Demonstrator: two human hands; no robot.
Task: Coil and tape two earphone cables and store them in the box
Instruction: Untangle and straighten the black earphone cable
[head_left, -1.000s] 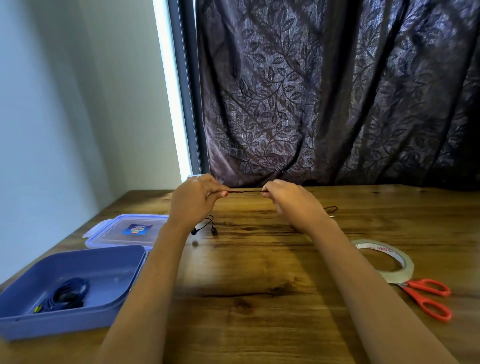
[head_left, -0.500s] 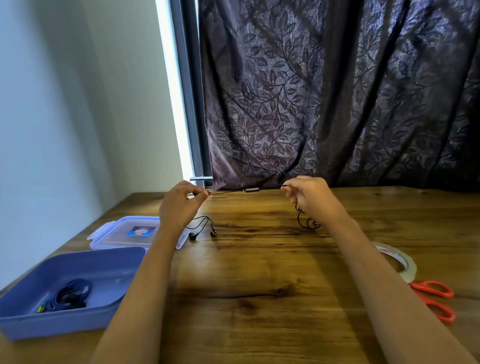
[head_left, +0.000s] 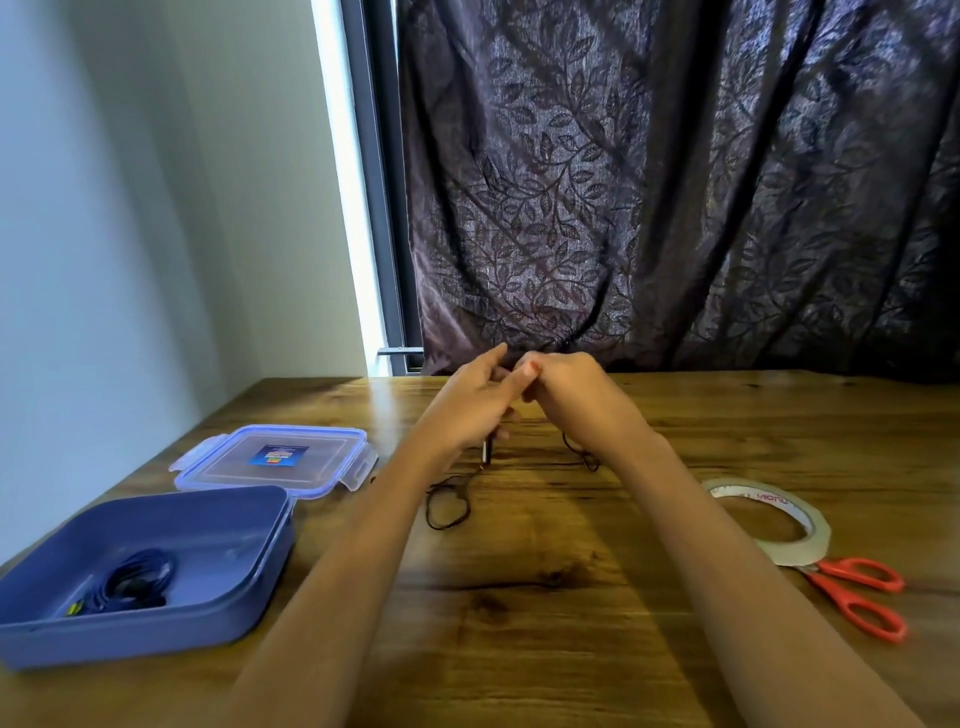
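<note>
**Coiling the second cable: hands rejoined**

Bringing our left hand (head_left: 470, 410) and right hand (head_left: 569, 397) together at 12 o'clock; half a second ago they were apart with the black earphone cable (head_left: 449, 501) stretched between them. Both now pinch it, slack loops resting on the table (head_left: 545, 597). We judge one fold done. Blue cable (head_left: 132, 582) already coiled in the box (head_left: 218, 587) at 8 o'clock.

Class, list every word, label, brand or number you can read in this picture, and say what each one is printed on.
Tape roll: red lettering on the inner core, upside down and too blurred to read.
Lid: a blue sticker with coloured marks, print too small to read.
Box, scissors: no text visible.
</note>
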